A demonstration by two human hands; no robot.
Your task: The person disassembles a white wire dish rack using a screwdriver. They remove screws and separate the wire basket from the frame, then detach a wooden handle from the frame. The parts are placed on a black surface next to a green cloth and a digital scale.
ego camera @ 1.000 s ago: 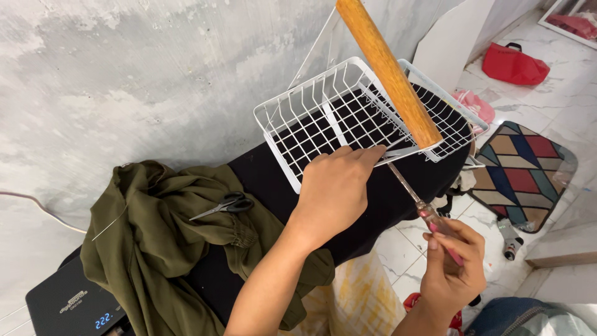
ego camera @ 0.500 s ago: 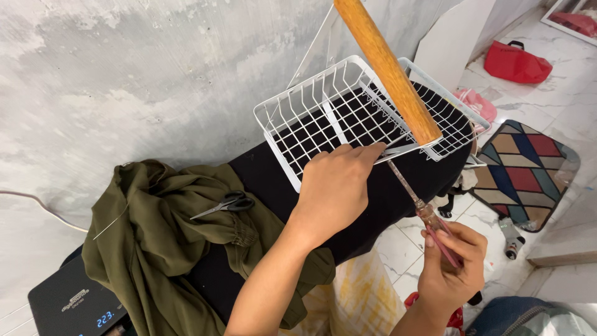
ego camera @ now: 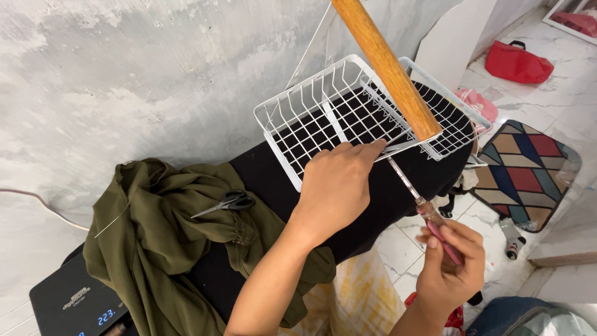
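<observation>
Left hand (ego camera: 336,186) pressing down flat on the near rim of the white wire basket (ego camera: 323,118), fingers stretched out over the wire edge, not curled around anything. Right hand (ego camera: 449,267) clenching the reddish see-through handle of a screwdriver (ego camera: 418,202), shaft slanting up toward the near rim of the basket, tip meeting it just beside the left fingertips, right below the lower end of the wooden handle (ego camera: 385,65).

Wire basket sitting tilted on a black-covered desk (ego camera: 273,186), close against the grey concrete wall (ego camera: 124,74). Wooden handle rising at a slant across the basket from its near right corner up out of the top edge of the view.

To the left of the basket: olive-green garment (ego camera: 161,242) lying bunched on the desk, black-handled scissors (ego camera: 227,203) resting on its folds, blades closed. Farther left of the basket, at the bottom corner: black digital scale (ego camera: 71,305) showing a blue lit readout.

To the right of the basket, down on the pale marble floor (ego camera: 559,106): patchwork mat (ego camera: 522,171) of coloured diamonds, and a red bag (ego camera: 518,62) lying well beyond it. Below the basket, under the desk edge, yellow-stained cloth (ego camera: 360,298) hanging.
</observation>
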